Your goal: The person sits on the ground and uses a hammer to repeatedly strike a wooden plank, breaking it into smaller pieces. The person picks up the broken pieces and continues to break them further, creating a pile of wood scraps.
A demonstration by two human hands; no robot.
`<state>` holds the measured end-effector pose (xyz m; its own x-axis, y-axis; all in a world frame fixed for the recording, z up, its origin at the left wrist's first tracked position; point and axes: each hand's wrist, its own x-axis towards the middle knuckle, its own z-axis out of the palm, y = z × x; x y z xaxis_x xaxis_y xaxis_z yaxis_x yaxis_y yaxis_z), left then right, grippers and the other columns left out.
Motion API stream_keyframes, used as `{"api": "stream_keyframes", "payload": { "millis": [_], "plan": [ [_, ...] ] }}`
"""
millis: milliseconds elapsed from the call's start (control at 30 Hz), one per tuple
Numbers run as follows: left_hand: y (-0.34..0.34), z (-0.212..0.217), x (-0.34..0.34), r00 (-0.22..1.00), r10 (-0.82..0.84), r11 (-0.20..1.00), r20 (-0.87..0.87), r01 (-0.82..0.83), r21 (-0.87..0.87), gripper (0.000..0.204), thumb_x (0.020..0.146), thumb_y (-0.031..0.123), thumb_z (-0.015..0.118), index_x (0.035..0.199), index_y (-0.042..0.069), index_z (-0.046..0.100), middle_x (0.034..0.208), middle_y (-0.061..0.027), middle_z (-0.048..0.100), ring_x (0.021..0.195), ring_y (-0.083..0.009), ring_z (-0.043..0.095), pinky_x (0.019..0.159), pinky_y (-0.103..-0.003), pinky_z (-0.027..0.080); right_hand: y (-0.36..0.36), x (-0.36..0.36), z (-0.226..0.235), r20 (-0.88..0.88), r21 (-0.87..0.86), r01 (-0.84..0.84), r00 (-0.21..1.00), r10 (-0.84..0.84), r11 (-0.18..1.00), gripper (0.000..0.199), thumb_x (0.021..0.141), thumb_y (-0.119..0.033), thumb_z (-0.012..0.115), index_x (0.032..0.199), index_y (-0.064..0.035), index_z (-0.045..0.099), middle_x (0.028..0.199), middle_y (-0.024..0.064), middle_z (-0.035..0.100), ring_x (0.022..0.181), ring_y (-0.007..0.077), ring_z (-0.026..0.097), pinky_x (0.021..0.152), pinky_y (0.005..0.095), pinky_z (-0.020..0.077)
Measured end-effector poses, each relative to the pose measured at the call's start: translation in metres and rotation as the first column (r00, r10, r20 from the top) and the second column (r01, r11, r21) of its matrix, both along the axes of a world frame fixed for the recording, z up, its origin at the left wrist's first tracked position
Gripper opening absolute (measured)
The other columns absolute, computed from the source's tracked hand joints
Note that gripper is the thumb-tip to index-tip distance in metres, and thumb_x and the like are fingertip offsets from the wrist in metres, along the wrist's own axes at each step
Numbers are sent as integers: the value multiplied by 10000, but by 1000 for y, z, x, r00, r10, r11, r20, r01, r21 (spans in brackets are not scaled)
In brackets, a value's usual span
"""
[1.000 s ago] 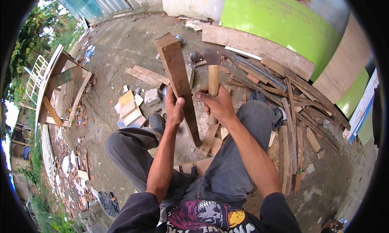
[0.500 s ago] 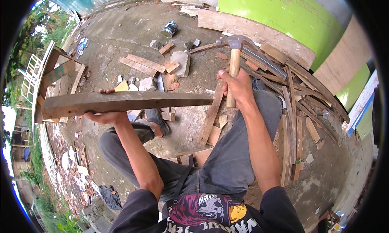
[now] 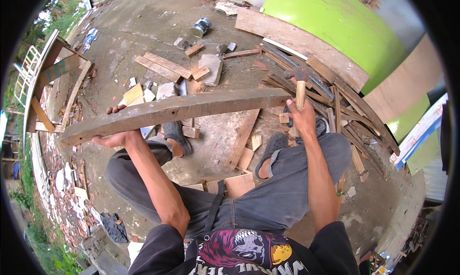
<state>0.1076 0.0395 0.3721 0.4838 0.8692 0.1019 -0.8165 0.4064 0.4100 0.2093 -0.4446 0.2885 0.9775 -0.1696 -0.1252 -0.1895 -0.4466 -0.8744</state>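
Observation:
A long, weathered wooden beam [image 3: 191, 106] stretches across in front of me, raised above my legs. My left hand [image 3: 117, 134] is under its left part, fingertips curling up over the far edge. At the beam's right end, my right hand [image 3: 302, 113] grips a claw hammer [image 3: 301, 86] by its wooden handle, head pointing up. The right thumb lies close to the beam's end; whether it touches the wood I cannot tell. Past the beam, short plank pieces [image 3: 165, 67] and a grey concrete block [image 3: 211, 69] lie on the ground.
Scrap wood strips [image 3: 354, 102] pile up on my right, below a green panel [image 3: 330, 31]. Further off lies a paint can [image 3: 201, 27]. A loose board [image 3: 243, 136] rests between my feet. To the left stands a wooden frame [image 3: 52, 83], with scattered rubble near it.
The beam has swung so its right end is higher and farther right. My right hand has moved right and lower with the hammer, and my right knee has shifted outward.

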Motion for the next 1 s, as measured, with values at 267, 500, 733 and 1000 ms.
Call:
{"api": "stream_keyframes", "payload": {
  "millis": [267,500,733,1000],
  "plan": [
    [9,-21,11,994,-30,971,-105,4,-240,976,767,891,231,967,-29,489,836,-152,528,750,-287,520,709,-439,475,-2,-8,14,95,432,-25,995,-18,902,307,888,-163,705,1054,41,546,940,96,603,798,136,638,658,291,610],
    [22,-41,10,992,-63,951,-111,26,-308,975,765,893,222,983,-20,484,840,-148,529,745,-277,514,702,-436,462,1,-11,31,157,394,12,984,-81,919,392,847,-201,763,1043,65,552,911,101,619,774,133,651,620,278,605],
    [11,-43,13,994,-106,970,0,104,-218,985,768,890,169,940,-26,489,845,-144,531,786,-295,511,750,-462,447,-4,-10,36,74,313,80,991,-109,946,482,821,-262,794,1037,88,542,925,142,629,810,177,676,629,294,615],
    [3,-53,24,986,-147,973,76,158,-171,1038,779,882,161,1075,-49,512,879,-130,542,795,-286,516,777,-457,439,-24,-17,24,106,436,54,988,-111,898,400,861,-213,748,1039,82,543,953,133,613,828,183,667,638,297,617]
  ]
}}
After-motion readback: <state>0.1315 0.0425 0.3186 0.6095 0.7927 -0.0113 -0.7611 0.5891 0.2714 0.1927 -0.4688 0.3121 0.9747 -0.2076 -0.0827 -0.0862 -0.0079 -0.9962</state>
